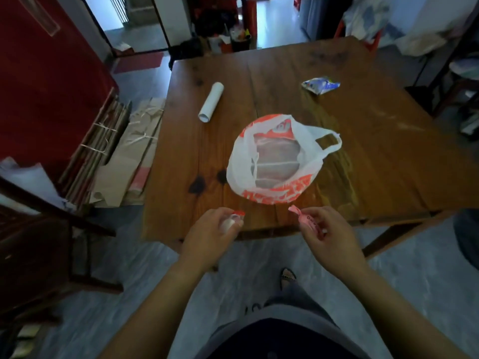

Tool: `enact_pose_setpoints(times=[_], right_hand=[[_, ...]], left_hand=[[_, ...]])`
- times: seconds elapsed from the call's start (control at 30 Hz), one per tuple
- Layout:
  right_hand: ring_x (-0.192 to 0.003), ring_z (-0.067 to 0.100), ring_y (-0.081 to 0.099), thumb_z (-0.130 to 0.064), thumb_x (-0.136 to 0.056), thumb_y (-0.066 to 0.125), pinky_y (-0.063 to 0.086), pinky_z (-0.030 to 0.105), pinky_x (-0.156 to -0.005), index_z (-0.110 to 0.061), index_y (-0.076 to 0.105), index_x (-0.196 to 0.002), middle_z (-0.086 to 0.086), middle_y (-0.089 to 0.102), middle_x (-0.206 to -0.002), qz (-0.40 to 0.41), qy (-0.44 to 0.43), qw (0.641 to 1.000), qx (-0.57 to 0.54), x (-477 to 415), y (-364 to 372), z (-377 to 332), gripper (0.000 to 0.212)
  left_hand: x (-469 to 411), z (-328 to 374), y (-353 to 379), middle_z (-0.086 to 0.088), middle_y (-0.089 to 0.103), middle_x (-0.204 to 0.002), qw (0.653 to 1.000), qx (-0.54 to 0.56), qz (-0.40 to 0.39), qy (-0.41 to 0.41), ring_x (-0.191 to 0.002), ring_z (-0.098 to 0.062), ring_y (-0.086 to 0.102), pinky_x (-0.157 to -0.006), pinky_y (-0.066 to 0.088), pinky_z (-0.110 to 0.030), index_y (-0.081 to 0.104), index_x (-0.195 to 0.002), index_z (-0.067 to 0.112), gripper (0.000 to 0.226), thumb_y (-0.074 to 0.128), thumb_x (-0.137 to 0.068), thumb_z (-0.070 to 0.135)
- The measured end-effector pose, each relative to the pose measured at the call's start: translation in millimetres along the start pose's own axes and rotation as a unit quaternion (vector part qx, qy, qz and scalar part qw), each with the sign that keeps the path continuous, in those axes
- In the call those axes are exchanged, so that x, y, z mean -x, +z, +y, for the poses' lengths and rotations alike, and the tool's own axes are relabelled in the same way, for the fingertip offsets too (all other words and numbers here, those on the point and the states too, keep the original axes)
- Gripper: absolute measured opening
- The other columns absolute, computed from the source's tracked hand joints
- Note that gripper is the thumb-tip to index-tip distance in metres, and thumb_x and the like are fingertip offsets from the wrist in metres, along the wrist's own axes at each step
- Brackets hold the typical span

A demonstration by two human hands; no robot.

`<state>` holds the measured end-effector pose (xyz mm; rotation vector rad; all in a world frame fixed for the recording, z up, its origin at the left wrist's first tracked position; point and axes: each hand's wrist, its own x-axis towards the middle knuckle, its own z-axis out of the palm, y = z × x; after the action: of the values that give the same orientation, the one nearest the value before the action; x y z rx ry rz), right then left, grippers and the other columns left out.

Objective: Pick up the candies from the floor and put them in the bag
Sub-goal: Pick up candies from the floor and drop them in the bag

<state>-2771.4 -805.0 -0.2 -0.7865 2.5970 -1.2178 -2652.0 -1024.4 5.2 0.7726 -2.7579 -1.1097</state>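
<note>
Everything here sits around the wooden table (375, 156), so I take my bearings from it. Off its left side, on the floor, bundles of flattened cardboard (124, 156) lean against a red cabinet (46, 81), and a dark wooden chair (51, 244) stands nearer the person.

On the table's left part lies a white roll (211, 102), tilted, well apart from anything else. At the near edge of the table the left hand (210, 238) hovers with its fingers curled around a white candy with a red wrapper end (234, 218); it is gripping that sweet, the red tip poking out toward the table's middle.

In the middle of the table rests the white and orange plastic bag (274, 193), mouth open and facing up, one handle loop flopped out to its right side. Something pale shows inside, but I cannot tell what.

Just right of the left hand, also at the table's near edge, the right hand (329, 237) pinches a pink candy (305, 220) between thumb and fingers, its twisted end pointing toward the bag. Both candies are near the bag's front rim but not touching it.

Farther back on the table's right part lies a small blue and white packet (320, 85). Below the table edge, a sandalled foot (287, 277) stands on the grey floor (414, 281).
</note>
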Motion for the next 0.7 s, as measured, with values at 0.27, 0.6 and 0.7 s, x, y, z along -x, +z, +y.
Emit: enact_pose_setpoints(times=[0.27,0.6,0.7], right_hand=[[-0.086,0.001,0.057,-0.029,-0.087,0.058,0.049,0.018,-0.071,-0.023,0.06,-0.107,-0.009,0.059,-0.099,-0.049,-0.04,0.997,-0.035,-153,-33,22,0.022],[-0.085,0.0,0.057,-0.025,-0.086,0.062,0.049,0.014,-0.068,-0.026,0.06,-0.105,-0.014,0.057,-0.097,-0.065,0.019,0.997,-0.034,-206,-29,57,0.019],[-0.085,-0.002,0.056,-0.022,-0.085,0.062,0.047,0.011,-0.065,-0.025,0.061,-0.104,-0.015,0.056,-0.095,-0.06,0.03,0.997,-0.039,-209,-27,65,0.019]], left_hand=[[-137,60,26,0.008,0.058,-0.118,1.0,0.009,0.004,-0.011,-0.101,-0.008,0.057,-0.084,0.053,-0.033,0.052,-0.121,0.028,0.038,0.049,-0.089,0.048],[-244,69,87,0.009,0.053,-0.128,0.996,-0.087,-0.015,-0.014,-0.11,-0.011,0.053,-0.092,0.05,-0.033,0.045,-0.124,0.032,0.043,0.054,-0.085,0.048],[-247,60,67,0.007,0.056,-0.126,0.996,-0.073,0.018,0.053,-0.115,-0.01,0.05,-0.098,0.043,-0.029,0.051,-0.12,0.031,0.035,0.054,-0.087,0.043]])
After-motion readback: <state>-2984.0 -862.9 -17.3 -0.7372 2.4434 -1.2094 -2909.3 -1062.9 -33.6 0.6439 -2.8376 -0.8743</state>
